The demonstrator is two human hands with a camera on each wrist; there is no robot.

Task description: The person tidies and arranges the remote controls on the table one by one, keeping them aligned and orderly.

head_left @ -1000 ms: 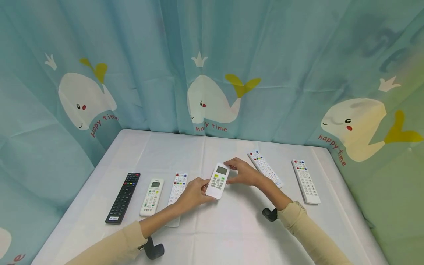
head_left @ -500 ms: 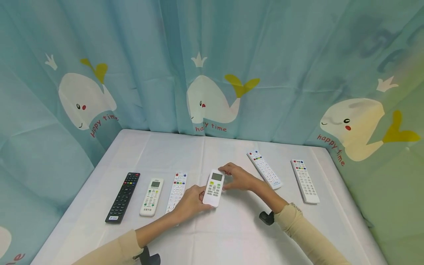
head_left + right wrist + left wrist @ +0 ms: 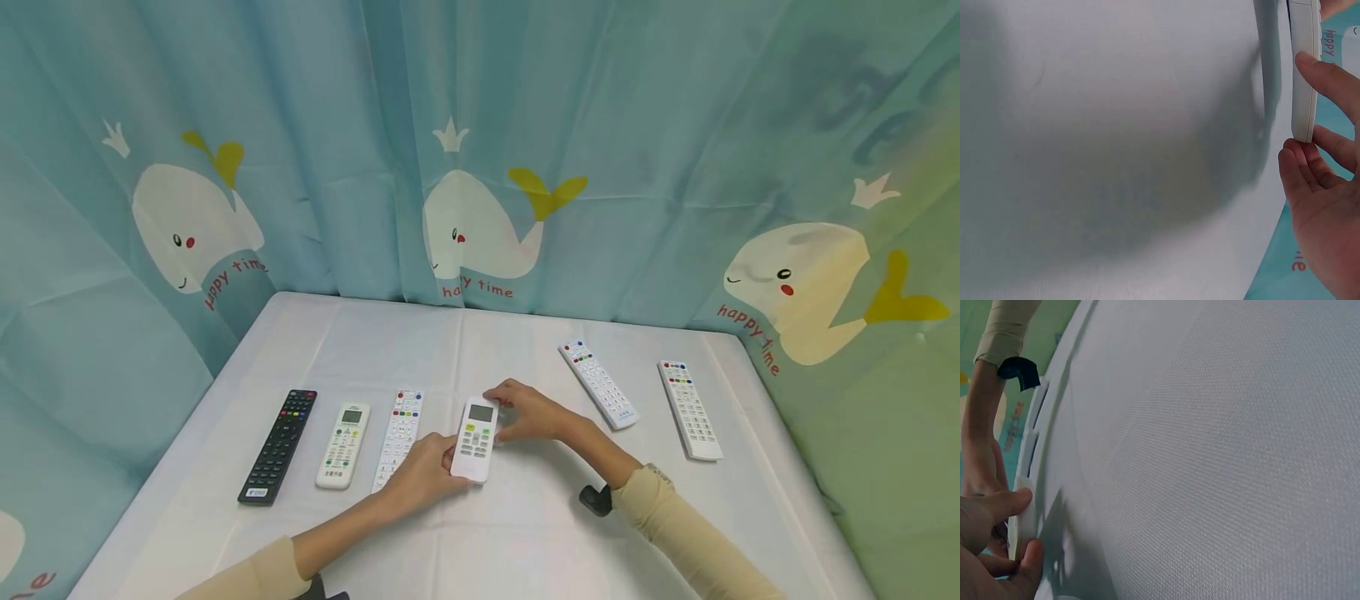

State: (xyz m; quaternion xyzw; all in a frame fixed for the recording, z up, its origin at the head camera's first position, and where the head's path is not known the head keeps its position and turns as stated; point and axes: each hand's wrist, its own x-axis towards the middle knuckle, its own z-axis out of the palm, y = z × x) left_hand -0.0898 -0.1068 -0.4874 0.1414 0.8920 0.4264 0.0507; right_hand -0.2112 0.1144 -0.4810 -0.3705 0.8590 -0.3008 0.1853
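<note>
A white air-conditioner remote [image 3: 471,454] with a small grey screen is held between both hands near the middle of the table, screen end away from me. My left hand [image 3: 422,477] grips its lower left edge. At the upper right, my right hand [image 3: 531,414] pinches the top corner and side with fingers and thumb. In the right wrist view, the remote's thin side [image 3: 1305,94] shows between thumb and fingers, with a shadow on the cloth. The left wrist view has the remote's edge [image 3: 1027,528] between the left thumb and fingers.
On the white-covered table [image 3: 540,533], left of the hands, lie a black remote [image 3: 277,447], another air-conditioner remote [image 3: 343,446] and a white remote [image 3: 398,433] partly behind the left hand. Two white remotes, one slanted [image 3: 597,384] and one farther right [image 3: 690,410], lie beyond the right hand.
Both hands have brought the air-conditioner remote toward me and slightly left, and it has turned more upright in the head view. The remotes lying on the table have stayed put.
</note>
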